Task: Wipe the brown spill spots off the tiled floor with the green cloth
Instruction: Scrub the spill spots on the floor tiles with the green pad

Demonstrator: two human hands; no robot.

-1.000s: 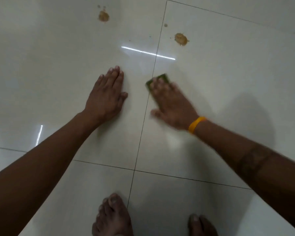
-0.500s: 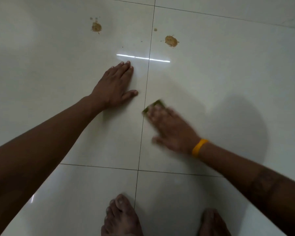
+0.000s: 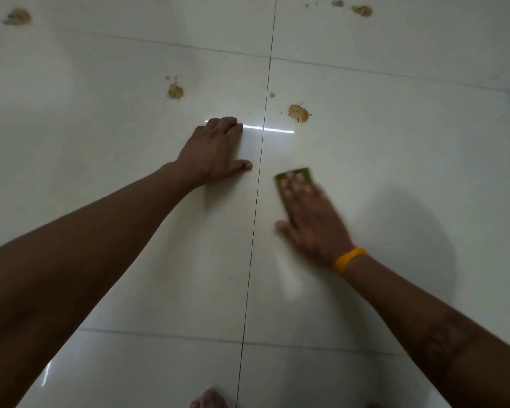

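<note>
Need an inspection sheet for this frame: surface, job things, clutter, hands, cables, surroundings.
Surface: glossy pale tiled floor with dark grout lines and a light glare streak.
Job's things: green cloth flat on the floor, short of the nearest brown spot; second spot left of the grout line; more spots far left and far right.
Clutter: nothing seen.
Hands: left hand flat on the tile, holding nothing; right hand pressing the cloth, motion-blurred, yellow wristband.
Cables: nothing seen.
Surroundings: toes of a bare foot at the bottom edge.
</note>
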